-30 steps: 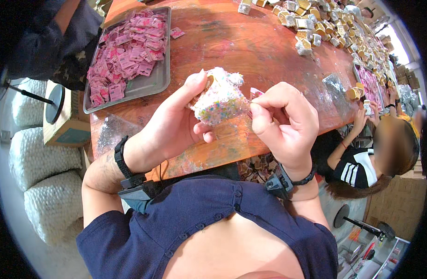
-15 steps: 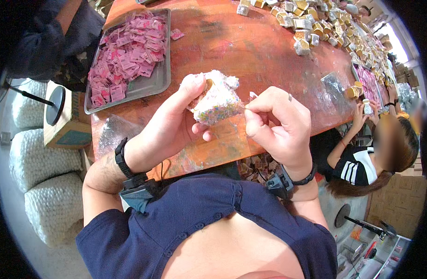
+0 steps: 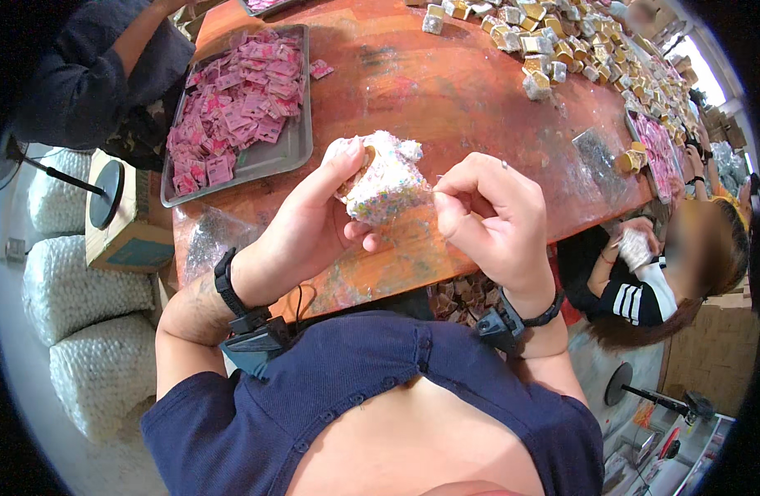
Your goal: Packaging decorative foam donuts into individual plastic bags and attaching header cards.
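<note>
Head view shows me the speckled packet (image 3: pixel 386 183) at frame centre above the table (image 3: pixel 446 91), pinched in my left hand (image 3: pixel 310 227), its right edge touching my right hand (image 3: pixel 487 219), whose fingers (image 3: pixel 446 192) press together there.

- My left hand (image 3: pixel 310 227) covers the near side of the speckled packet (image 3: pixel 386 180), so I can't see its whole shape.
- Whatever my right hand (image 3: pixel 487 223) pinches is too thin to make out.
- The worktop (image 3: pixel 446 91) runs off the top edge.
- The small packs (image 3: pixel 554 50) far off blur together.
</note>
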Tool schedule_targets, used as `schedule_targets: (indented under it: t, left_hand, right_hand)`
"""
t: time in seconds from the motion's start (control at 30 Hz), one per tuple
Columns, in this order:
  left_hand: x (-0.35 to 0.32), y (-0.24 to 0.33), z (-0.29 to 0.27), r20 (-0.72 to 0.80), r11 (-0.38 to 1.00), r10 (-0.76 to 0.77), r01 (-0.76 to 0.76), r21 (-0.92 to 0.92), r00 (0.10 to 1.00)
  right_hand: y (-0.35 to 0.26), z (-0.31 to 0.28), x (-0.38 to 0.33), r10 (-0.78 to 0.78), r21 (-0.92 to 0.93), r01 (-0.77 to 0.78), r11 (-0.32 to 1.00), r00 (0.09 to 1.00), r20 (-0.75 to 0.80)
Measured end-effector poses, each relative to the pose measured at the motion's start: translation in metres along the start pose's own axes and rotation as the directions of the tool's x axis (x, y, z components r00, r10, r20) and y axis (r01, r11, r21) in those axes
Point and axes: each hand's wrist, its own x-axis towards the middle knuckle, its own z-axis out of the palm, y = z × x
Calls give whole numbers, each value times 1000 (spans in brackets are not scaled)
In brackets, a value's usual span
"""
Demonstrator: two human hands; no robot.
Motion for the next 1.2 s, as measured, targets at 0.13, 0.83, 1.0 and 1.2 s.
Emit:
schedule_targets:
  t: [0.13,0.83,1.0,1.2]
  left_hand:
    - [-6,-3,1,-5,1000,-10,10,-9,1000]
    - [-24,-6,-5,63,989,114,-119,88,992]
    - [-25,-7,-4,36,940,299,-301,162,954]
    - [-14,-15,-18,94,839,450,-457,297,888]
  right_hand:
    - [-6,1,-3,84,59,-85,995,996,18]
    - [-18,1,-13,17,120,-27,992,997,81]
    - [-23,-1,-11,-59,-53,65,996,992,111]
    - [-15,5,-9,17,-139,-6,990,997,77]
